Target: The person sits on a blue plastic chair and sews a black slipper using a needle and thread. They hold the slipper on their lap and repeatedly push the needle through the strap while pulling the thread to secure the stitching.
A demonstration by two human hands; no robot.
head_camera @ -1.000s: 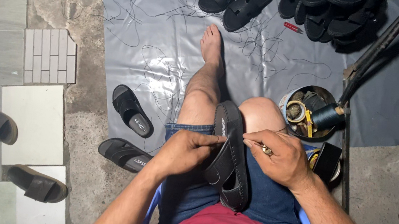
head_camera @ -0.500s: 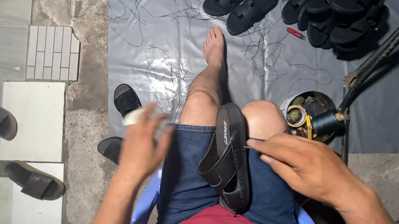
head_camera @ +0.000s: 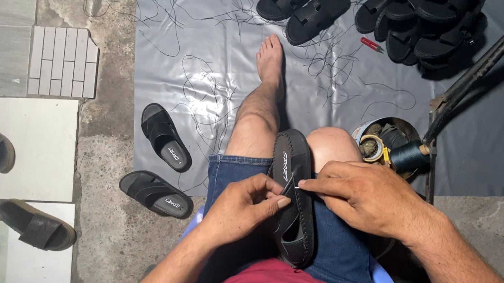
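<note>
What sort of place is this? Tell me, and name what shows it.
Probably a small, informal sandal-making or repair spot on a bare floor. A black sandal lies on the seated person's lap, more black sandals are piled on a grey plastic sheet littered with thread offcuts.

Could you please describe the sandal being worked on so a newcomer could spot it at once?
Start at the seated person's denim-covered lap. The black slip-on sandal lies lengthwise there, pinched between the left hand and right hand. Every other sandal sits on the floor.

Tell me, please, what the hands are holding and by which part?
Both the left hand and the right hand hold the black sandal on the lap, pinching at its sole edge mid-length.
</note>
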